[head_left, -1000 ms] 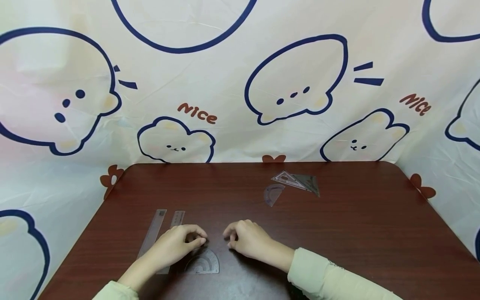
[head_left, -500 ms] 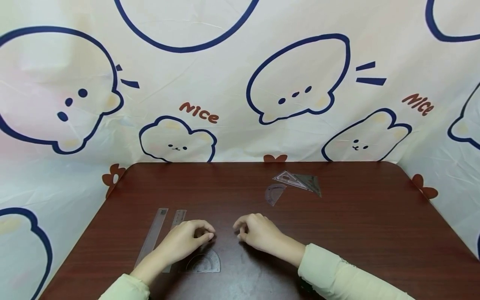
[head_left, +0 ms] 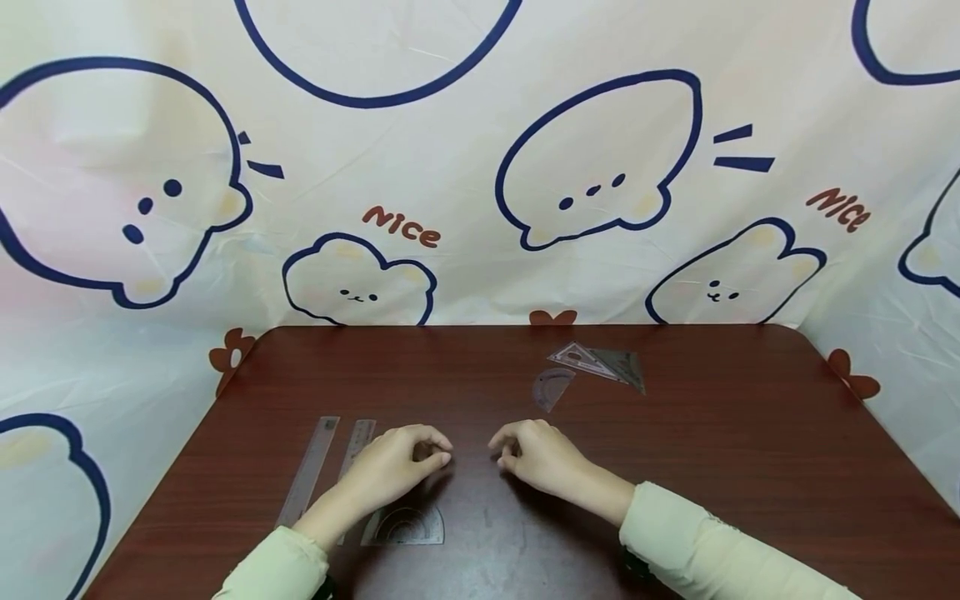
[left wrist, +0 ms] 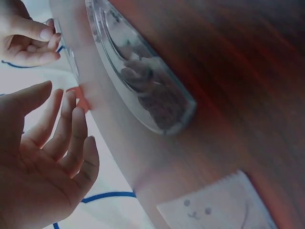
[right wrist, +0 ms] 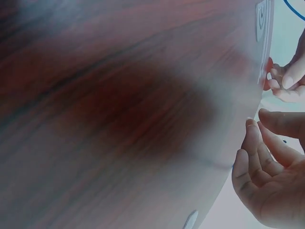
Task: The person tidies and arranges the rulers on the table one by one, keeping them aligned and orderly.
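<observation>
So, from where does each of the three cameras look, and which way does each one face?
Head: sits above, faces forward and down at the table; shows left hand, right hand, both sleeves.
Left wrist: sits low by the tabletop, faces along it past the protractor; shows the left palm and fingers.
Right wrist: sits low, faces across blurred wood; shows the right hand's fingers.
Shared: both wrist views catch the other hand; head and left wrist share the protractor.

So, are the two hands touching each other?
Apart. The head view shows bare table between the left hand and the right hand.
</observation>
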`<state>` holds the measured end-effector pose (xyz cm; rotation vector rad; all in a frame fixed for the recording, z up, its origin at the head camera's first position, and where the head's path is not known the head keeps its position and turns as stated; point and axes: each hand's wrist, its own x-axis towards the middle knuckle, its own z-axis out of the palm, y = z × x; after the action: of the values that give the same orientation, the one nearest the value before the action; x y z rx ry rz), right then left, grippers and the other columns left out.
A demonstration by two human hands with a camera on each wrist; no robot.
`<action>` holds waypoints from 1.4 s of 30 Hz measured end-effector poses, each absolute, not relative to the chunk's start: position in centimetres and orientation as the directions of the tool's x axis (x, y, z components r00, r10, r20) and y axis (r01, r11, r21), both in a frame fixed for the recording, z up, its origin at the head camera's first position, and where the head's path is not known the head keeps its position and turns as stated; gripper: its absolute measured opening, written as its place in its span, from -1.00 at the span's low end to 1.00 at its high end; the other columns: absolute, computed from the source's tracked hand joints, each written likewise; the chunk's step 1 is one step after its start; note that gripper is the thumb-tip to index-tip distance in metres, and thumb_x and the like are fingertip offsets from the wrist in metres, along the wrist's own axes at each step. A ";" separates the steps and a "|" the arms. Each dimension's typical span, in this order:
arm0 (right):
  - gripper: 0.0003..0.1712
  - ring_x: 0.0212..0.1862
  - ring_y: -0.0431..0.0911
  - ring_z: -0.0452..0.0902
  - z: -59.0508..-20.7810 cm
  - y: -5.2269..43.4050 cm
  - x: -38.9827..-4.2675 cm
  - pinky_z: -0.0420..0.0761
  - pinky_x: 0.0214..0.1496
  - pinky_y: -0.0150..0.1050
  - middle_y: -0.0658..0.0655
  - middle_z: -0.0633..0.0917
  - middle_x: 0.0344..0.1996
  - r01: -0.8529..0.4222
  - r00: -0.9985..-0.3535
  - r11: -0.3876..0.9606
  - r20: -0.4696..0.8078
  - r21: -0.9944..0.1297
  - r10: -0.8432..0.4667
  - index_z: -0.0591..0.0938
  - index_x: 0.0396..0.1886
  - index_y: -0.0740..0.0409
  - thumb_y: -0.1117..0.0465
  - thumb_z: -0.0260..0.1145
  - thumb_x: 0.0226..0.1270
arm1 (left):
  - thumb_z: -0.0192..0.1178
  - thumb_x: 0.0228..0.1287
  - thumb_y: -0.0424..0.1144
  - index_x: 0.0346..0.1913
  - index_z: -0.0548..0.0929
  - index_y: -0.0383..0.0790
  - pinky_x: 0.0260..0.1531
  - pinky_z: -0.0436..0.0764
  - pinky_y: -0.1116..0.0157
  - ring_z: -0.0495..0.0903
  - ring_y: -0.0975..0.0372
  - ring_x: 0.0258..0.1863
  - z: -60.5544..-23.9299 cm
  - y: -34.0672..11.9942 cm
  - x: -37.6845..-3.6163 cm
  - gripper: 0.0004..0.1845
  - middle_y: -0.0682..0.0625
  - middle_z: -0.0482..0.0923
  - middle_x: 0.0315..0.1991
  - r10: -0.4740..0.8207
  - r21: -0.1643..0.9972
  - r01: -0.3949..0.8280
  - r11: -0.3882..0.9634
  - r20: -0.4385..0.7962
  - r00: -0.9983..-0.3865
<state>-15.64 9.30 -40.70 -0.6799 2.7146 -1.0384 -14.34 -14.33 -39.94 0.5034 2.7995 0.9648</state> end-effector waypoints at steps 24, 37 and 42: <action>-0.87 -0.52 -0.25 0.43 -39.9 13.6 -18.6 0.46 -0.42 -0.27 -0.10 0.63 -0.51 -0.283 -0.942 0.752 0.025 -0.595 -0.335 0.76 -0.21 0.14 0.35 0.40 0.25 | 0.33 0.32 -0.19 -0.07 0.71 -0.08 -0.31 0.50 0.21 0.50 0.35 -0.39 -40.2 -10.4 -16.0 -0.83 0.20 0.59 -0.28 0.359 0.615 0.290 0.733 0.012 -0.933; -0.87 -0.45 -0.21 0.48 -40.2 17.0 -21.0 0.48 -0.35 -0.23 -0.05 0.67 -0.44 -0.273 -0.951 0.758 0.051 -0.592 -0.304 0.75 -0.19 0.17 0.35 0.39 0.27 | 0.32 0.32 -0.18 -0.01 0.69 -0.12 -0.21 0.53 0.15 0.56 0.26 -0.25 -40.3 -8.7 -17.4 -0.77 0.09 0.63 -0.16 0.365 0.628 0.282 0.725 -0.005 -0.931; -0.86 -0.44 -0.19 0.48 -40.4 17.5 -21.6 0.48 -0.34 -0.22 -0.03 0.67 -0.42 -0.250 -0.958 0.769 0.033 -0.589 -0.286 0.75 -0.17 0.17 0.34 0.39 0.28 | 0.33 0.32 -0.18 0.01 0.68 -0.12 -0.17 0.53 0.12 0.57 0.22 -0.21 -40.3 -7.8 -17.8 -0.75 0.07 0.63 -0.13 0.362 0.629 0.282 0.724 0.001 -0.932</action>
<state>-21.62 17.50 -40.38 -0.4399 2.8991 -0.9527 -17.77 -7.81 -40.35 0.5259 2.8029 0.9928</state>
